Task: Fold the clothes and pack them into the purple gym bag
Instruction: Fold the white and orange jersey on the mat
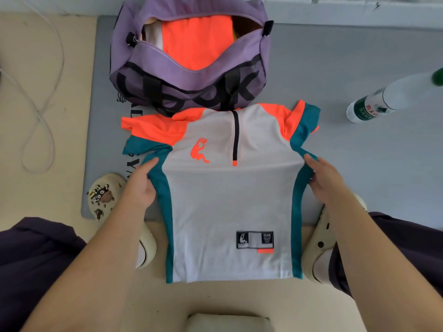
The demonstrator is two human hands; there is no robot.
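A white sports shirt (230, 202) with orange shoulders, teal side panels and a short black zip lies flat, front up, on the floor between my feet. My left hand (141, 183) grips its left teal side seam below the sleeve. My right hand (323, 178) grips the right teal side seam at the same height. Just beyond the collar stands the purple gym bag (167, 65), unzipped, with a folded orange garment (196, 41) and some pale cloth inside.
A grey mat (347, 75) lies under the bag and the shirt's top half. A clear water bottle (383, 99) lies on it at the right. A white cable (40, 97) loops on the floor at the left. My cream clogs (103, 195) flank the shirt.
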